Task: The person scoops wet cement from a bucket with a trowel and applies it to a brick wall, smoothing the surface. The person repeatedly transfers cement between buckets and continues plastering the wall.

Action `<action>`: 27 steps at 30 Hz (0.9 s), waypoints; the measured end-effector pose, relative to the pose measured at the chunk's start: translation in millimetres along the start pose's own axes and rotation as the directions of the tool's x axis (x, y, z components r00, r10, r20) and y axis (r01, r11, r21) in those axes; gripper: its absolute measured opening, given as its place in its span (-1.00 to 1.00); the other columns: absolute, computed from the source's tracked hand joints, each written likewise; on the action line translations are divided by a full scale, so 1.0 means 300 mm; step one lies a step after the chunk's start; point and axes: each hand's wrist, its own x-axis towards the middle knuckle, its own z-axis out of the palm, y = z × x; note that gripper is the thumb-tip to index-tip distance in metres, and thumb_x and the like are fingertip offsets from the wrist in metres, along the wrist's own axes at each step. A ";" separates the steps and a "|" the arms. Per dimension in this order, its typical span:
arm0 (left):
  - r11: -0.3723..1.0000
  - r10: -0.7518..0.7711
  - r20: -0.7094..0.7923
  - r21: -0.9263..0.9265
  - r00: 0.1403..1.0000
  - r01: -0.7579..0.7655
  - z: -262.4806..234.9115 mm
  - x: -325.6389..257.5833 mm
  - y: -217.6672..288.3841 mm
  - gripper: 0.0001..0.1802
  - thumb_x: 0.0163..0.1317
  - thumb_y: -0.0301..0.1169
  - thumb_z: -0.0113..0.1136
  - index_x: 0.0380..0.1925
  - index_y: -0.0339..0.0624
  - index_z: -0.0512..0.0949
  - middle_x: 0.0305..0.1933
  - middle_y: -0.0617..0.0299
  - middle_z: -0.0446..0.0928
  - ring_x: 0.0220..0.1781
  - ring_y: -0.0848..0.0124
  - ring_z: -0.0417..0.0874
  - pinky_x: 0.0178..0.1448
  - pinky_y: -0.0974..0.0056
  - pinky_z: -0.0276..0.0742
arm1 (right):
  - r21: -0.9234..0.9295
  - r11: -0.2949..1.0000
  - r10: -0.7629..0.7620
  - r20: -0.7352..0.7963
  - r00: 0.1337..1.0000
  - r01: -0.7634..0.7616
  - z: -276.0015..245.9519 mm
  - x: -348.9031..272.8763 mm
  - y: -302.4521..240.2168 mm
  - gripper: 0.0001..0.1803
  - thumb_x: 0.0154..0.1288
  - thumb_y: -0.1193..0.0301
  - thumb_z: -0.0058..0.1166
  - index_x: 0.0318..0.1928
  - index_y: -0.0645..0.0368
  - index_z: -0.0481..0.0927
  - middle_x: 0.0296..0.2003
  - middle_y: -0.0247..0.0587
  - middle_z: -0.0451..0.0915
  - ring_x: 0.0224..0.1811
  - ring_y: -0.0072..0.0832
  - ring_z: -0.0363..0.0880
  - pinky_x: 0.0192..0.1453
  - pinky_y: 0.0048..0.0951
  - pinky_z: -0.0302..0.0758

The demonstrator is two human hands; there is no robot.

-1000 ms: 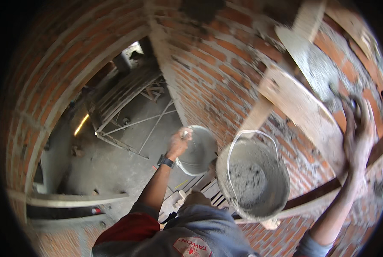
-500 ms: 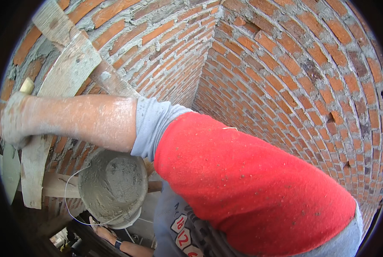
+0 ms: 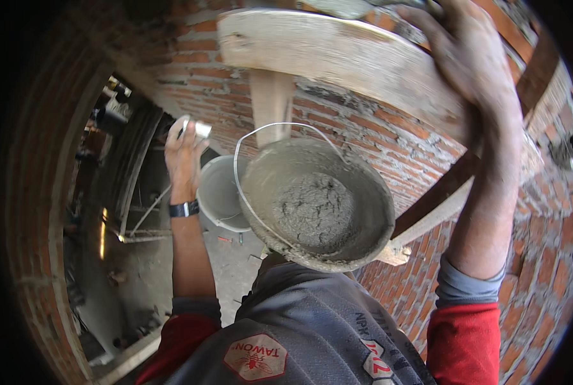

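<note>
Mortar point(image 3: 315, 208) half-filling bucket point(image 3: 363, 192), centre, below plank point(image 3: 337, 54). Left hand point(image 3: 184, 154) closed on white cup point(image 3: 200, 130); right hand point(image 3: 475, 61) clamped over plank edge. Likely mid-plastering; next needs scooping mortar.

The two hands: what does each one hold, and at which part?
The left hand grips a small white cylinder-shaped thing around its end. The right hand lies on the upper edge of the wooden board; whether its fingers close around anything cannot be told.

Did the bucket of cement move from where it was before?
Cannot tell. The camera swung a lot, but the mortar bucket sits beside the same wooden plank and brick wall as before.
</note>
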 end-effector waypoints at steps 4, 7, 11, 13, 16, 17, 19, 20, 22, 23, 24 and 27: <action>0.898 0.110 -0.168 -0.405 0.980 -0.171 0.176 0.037 0.045 -0.44 0.46 -0.39 0.27 0.38 -0.20 0.33 0.10 0.10 0.56 0.10 0.25 0.65 0.11 0.23 0.61 | -0.104 0.990 0.105 0.043 0.994 -0.100 0.025 0.012 0.001 -0.46 0.50 0.13 0.19 0.37 0.08 0.55 0.19 -0.02 0.67 0.15 -0.24 0.73 0.31 -0.15 0.60; 0.982 0.125 0.306 -0.171 0.944 -0.074 0.280 0.005 0.020 -0.42 0.43 -0.50 0.26 0.39 -0.19 0.30 0.03 0.08 0.60 0.02 0.31 0.69 0.10 0.24 0.68 | -0.138 0.990 0.001 -0.003 1.000 -0.001 0.033 0.007 0.015 -0.59 0.48 0.22 0.22 0.23 0.12 0.63 0.00 -0.01 0.74 0.01 -0.24 0.76 0.14 -0.22 0.64; 0.893 0.199 0.046 -0.420 0.979 -0.162 0.307 -0.014 0.041 -0.34 0.39 -0.55 0.27 0.43 -0.08 0.25 0.04 0.08 0.61 0.04 0.35 0.67 0.13 0.24 0.67 | -0.122 0.992 -0.017 0.013 1.000 0.019 0.027 -0.004 0.021 -0.60 0.51 0.25 0.19 0.23 0.16 0.62 0.00 -0.02 0.73 0.04 -0.27 0.74 0.19 -0.21 0.60; 0.955 0.157 0.212 -0.282 0.965 -0.094 0.323 -0.019 0.038 -0.30 0.36 -0.60 0.29 0.44 -0.09 0.25 0.18 0.03 0.53 0.17 0.35 0.62 0.28 0.22 0.61 | -0.169 0.982 0.096 0.027 0.995 -0.090 0.025 -0.002 0.014 -0.61 0.51 0.27 0.18 0.23 0.17 0.61 0.03 -0.01 0.72 0.07 -0.25 0.73 0.20 -0.21 0.59; 0.953 0.091 0.195 -0.300 0.977 -0.029 0.333 -0.018 0.010 -0.29 0.33 -0.62 0.29 0.44 -0.07 0.27 0.27 0.01 0.50 0.21 0.33 0.61 0.27 0.19 0.64 | -0.144 0.979 0.151 0.024 0.988 -0.146 0.026 0.002 -0.003 -0.63 0.53 0.34 0.16 0.25 0.17 0.58 0.08 0.00 0.71 0.12 -0.25 0.72 0.20 -0.22 0.59; 0.927 0.086 0.065 -0.372 0.994 -0.056 0.330 -0.013 -0.002 -0.29 0.33 -0.63 0.29 0.44 -0.06 0.28 0.30 0.01 0.49 0.22 0.33 0.60 0.27 0.19 0.64 | -0.132 0.986 0.109 0.031 0.994 -0.104 0.024 0.004 -0.007 -0.64 0.54 0.35 0.15 0.25 0.17 0.58 0.06 -0.02 0.71 0.09 -0.28 0.72 0.19 -0.25 0.59; 0.957 0.181 0.154 -0.254 0.971 -0.138 0.342 -0.014 -0.031 -0.37 0.39 -0.58 0.26 0.42 0.00 0.33 0.20 0.06 0.57 0.16 0.38 0.62 0.20 0.26 0.63 | -0.113 0.988 0.115 0.073 0.991 -0.106 0.023 0.008 -0.012 -0.67 0.55 0.38 0.13 0.22 0.18 0.58 0.01 -0.05 0.71 0.00 -0.36 0.71 0.13 -0.30 0.59; 0.975 0.217 0.315 -0.106 0.924 -0.193 0.350 -0.020 -0.045 -0.39 0.41 -0.58 0.24 0.41 0.01 0.33 0.12 0.06 0.61 0.11 0.43 0.63 0.13 0.32 0.63 | -0.104 0.985 0.148 0.102 0.984 -0.137 0.016 0.010 -0.012 -0.69 0.56 0.39 0.12 0.21 0.19 0.59 -0.02 -0.07 0.71 -0.06 -0.40 0.70 0.09 -0.32 0.59; 0.986 0.121 0.186 -0.134 0.975 -0.097 0.356 -0.022 -0.066 -0.44 0.41 -0.58 0.23 0.37 -0.01 0.39 0.09 0.12 0.59 0.06 0.42 0.62 0.11 0.30 0.65 | -0.060 0.986 0.161 0.119 0.980 -0.155 0.017 0.010 -0.008 -0.70 0.56 0.38 0.13 0.20 0.20 0.59 -0.09 -0.14 0.65 -0.21 -0.49 0.55 -0.03 -0.37 0.52; 0.896 0.087 0.035 -0.439 0.996 -0.062 0.365 -0.023 -0.075 -0.44 0.40 -0.61 0.21 0.37 -0.01 0.42 0.11 0.16 0.56 0.06 0.43 0.60 0.18 0.27 0.58 | -0.012 0.993 0.117 0.103 0.988 -0.117 0.026 0.008 -0.006 -0.69 0.55 0.37 0.14 0.19 0.23 0.58 -0.09 -0.15 0.63 -0.23 -0.49 0.51 -0.05 -0.38 0.50; 0.941 0.123 0.019 -0.320 0.992 -0.110 0.366 -0.016 -0.082 -0.39 0.43 -0.63 0.14 0.44 0.01 0.33 0.08 0.18 0.57 0.07 0.42 0.60 0.18 0.27 0.60 | -0.057 0.995 0.080 0.059 0.995 -0.077 0.025 0.009 -0.004 -0.67 0.55 0.36 0.15 0.19 0.26 0.58 -0.10 -0.16 0.62 -0.25 -0.49 0.47 -0.07 -0.39 0.48; 0.981 0.121 0.310 -0.183 0.943 -0.066 0.373 -0.032 -0.100 -0.33 0.48 -0.62 0.07 0.51 0.11 0.23 0.13 0.15 0.56 0.11 0.39 0.61 0.19 0.26 0.65 | -0.108 0.976 0.189 0.014 0.982 -0.186 0.032 0.008 -0.010 -0.66 0.53 0.37 0.16 0.18 0.32 0.57 -0.10 -0.17 0.60 -0.27 -0.49 0.41 -0.10 -0.39 0.46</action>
